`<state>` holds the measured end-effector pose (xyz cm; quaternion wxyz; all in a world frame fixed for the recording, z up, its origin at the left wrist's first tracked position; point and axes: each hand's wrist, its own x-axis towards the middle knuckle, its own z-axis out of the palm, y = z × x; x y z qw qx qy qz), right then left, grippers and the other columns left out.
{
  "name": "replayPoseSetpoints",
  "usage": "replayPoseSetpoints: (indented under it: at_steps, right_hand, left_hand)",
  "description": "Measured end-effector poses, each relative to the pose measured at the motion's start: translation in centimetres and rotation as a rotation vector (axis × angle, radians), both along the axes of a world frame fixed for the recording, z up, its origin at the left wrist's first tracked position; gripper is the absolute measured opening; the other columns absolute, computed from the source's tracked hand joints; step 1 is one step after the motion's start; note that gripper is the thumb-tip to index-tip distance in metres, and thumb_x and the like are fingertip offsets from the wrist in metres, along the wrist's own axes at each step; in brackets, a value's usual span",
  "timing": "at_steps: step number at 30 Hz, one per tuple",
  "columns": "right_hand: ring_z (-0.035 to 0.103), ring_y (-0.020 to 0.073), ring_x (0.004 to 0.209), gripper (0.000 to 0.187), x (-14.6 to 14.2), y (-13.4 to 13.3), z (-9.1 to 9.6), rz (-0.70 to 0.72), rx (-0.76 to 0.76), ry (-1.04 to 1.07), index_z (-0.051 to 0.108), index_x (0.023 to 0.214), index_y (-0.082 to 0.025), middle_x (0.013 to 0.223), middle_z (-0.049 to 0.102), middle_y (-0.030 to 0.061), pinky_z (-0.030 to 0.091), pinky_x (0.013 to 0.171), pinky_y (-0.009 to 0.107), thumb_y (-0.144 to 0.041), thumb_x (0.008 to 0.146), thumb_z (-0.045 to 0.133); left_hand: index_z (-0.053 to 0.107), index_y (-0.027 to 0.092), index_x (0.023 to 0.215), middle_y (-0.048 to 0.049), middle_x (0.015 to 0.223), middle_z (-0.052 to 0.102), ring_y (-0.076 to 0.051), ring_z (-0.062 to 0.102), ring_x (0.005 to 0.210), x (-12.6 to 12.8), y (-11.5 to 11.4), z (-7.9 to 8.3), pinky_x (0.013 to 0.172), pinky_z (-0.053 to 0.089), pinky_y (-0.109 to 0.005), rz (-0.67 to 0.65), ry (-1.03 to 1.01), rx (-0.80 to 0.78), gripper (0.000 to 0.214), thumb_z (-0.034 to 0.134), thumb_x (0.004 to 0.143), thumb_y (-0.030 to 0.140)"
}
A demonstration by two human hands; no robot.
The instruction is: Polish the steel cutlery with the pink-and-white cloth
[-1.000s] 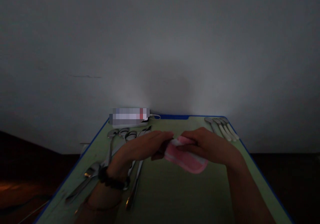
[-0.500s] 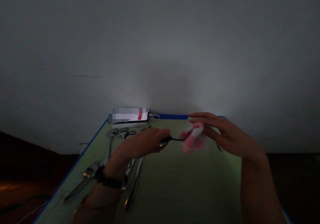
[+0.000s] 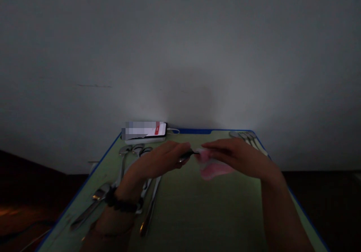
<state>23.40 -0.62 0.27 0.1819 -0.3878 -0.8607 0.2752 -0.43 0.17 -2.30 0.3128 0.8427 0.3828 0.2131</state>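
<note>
My left hand (image 3: 165,158) is closed around the bowl end of a metal spoon (image 3: 188,154), whose thin handle points right. A pink and white cloth (image 3: 211,169) is pinched in my right hand (image 3: 244,156), wrapped about the spoon's handle close to my left fingers. The cloth's loose part hangs below my right fingers, and the handle's far end is hidden behind cloth and hand. Both hands are above the middle of a pale green table (image 3: 203,207). Under and beside my left forearm lie several spoons (image 3: 125,150), partly covered by the arm.
A lit phone (image 3: 146,130) leans at the back left with a white cable (image 3: 173,131) plugged in. More spoons (image 3: 245,135) lie together at the back right corner. One spoon (image 3: 100,193) rests near the left edge. A grey wall (image 3: 183,56) stands behind the table.
My right hand has moved left and closed with the cloth over the spoon's handle near my left hand; its fingers were spread before. The spoons at the back right are now uncovered.
</note>
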Motion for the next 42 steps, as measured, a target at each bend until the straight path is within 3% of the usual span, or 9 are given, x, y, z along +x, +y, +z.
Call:
replayPoseSetpoints:
  at_steps: [3, 6, 11, 18, 25, 30, 35, 39, 42]
  right_hand:
    - [0.061, 0.0118, 0.075, 0.026, -0.9, 0.1, -0.1, 0.004, 0.022, -0.024, 0.066, 0.097, -0.022, 0.088, 0.069, 0.0006, 0.042, 0.067, 0.024, -0.035, 0.088, 0.045]
    - [0.057, 0.0107, 0.066, 0.028, -1.9, 0.1, -0.3, -0.06, 0.086, -0.069, 0.065, 0.087, -0.019, 0.077, 0.067, 0.0008, 0.037, 0.061, 0.024, -0.034, 0.089, 0.042]
    - [0.055, 0.0114, 0.068, 0.032, -2.9, -0.3, -0.6, -0.08, 0.092, -0.094, 0.062, 0.088, -0.018, 0.081, 0.066, 0.0031, 0.034, 0.063, 0.025, -0.035, 0.092, 0.035]
    - [0.048, 0.0102, 0.059, 0.031, -3.0, -0.8, -1.0, -0.017, 0.057, -0.197, 0.058, 0.081, -0.018, 0.066, 0.058, 0.0011, 0.028, 0.055, 0.025, -0.043, 0.088, 0.041]
    - [0.05, 0.011, 0.061, 0.03, 0.2, -0.3, -0.1, 0.084, -0.045, -0.162, 0.057, 0.081, -0.019, 0.067, 0.056, 0.0002, 0.032, 0.056, 0.025, -0.039, 0.09, 0.037]
    - [0.052, 0.0121, 0.062, 0.029, 1.7, -0.5, 0.6, 0.015, -0.082, -0.117, 0.058, 0.078, -0.02, 0.068, 0.058, 0.0005, 0.034, 0.057, 0.026, -0.038, 0.09, 0.038]
    - [0.049, 0.0113, 0.06, 0.032, -1.4, -0.8, -0.4, 0.015, 0.051, -0.246, 0.059, 0.075, -0.018, 0.064, 0.057, 0.0011, 0.028, 0.056, 0.026, -0.038, 0.09, 0.037]
    - [0.05, 0.0121, 0.063, 0.035, -3.1, -0.3, -1.3, 0.046, 0.094, -0.243, 0.06, 0.079, -0.018, 0.068, 0.06, 0.0036, 0.028, 0.058, 0.026, -0.039, 0.091, 0.035]
    - [0.051, 0.0116, 0.064, 0.035, -2.3, 0.2, -1.2, 0.086, 0.036, -0.187, 0.059, 0.08, -0.017, 0.069, 0.059, 0.0026, 0.03, 0.059, 0.025, -0.04, 0.091, 0.034]
  left_hand:
    - [0.055, 0.02, 0.082, 0.0009, 0.069, 0.053, -0.013, 0.045, 0.065, 0.2, -0.3, 0.1, 0.059, 0.032, -0.023, -0.043, 0.157, 0.116, 0.012, 0.049, 0.072, 0.017]
    - [0.053, 0.019, 0.081, 0.0019, 0.066, 0.05, -0.012, 0.043, 0.06, 0.4, -0.4, 0.2, 0.056, 0.031, -0.023, -0.07, 0.192, 0.088, 0.011, 0.044, 0.075, 0.017]
    - [0.051, 0.019, 0.072, 0.0018, 0.063, 0.049, -0.011, 0.042, 0.058, 0.6, -0.3, 0.4, 0.055, 0.031, -0.024, -0.069, 0.117, 0.047, 0.015, 0.04, 0.08, 0.023]
    - [0.038, 0.018, 0.057, 0.0046, 0.055, 0.038, -0.009, 0.035, 0.051, 1.4, -0.3, 1.2, 0.048, 0.029, -0.022, -0.046, -0.03, -0.215, 0.035, 0.028, 0.089, 0.029]
    - [0.045, 0.018, 0.061, 0.0038, 0.059, 0.038, -0.01, 0.035, 0.053, -2.1, 0.7, 0.6, 0.05, 0.032, -0.021, 0.036, -0.111, -0.364, 0.033, 0.034, 0.086, 0.037]
    - [0.049, 0.018, 0.068, 0.0019, 0.061, 0.044, -0.01, 0.037, 0.053, -2.8, 1.1, 0.0, 0.047, 0.032, -0.02, 0.098, -0.18, -0.435, 0.027, 0.035, 0.083, 0.035]
    - [0.04, 0.018, 0.056, 0.004, 0.054, 0.036, -0.01, 0.033, 0.05, -0.2, 0.8, 0.2, 0.047, 0.03, -0.021, 0.005, -0.07, -0.291, 0.035, 0.03, 0.086, 0.032]
    - [0.048, 0.018, 0.062, 0.0035, 0.057, 0.041, -0.011, 0.037, 0.055, 0.1, 0.7, 0.5, 0.052, 0.031, -0.022, -0.03, 0.031, -0.058, 0.024, 0.041, 0.081, 0.03]
    - [0.049, 0.018, 0.06, 0.0035, 0.055, 0.042, -0.01, 0.037, 0.051, -1.1, 1.0, 0.5, 0.05, 0.031, -0.022, 0.028, -0.015, -0.167, 0.033, 0.035, 0.085, 0.034]
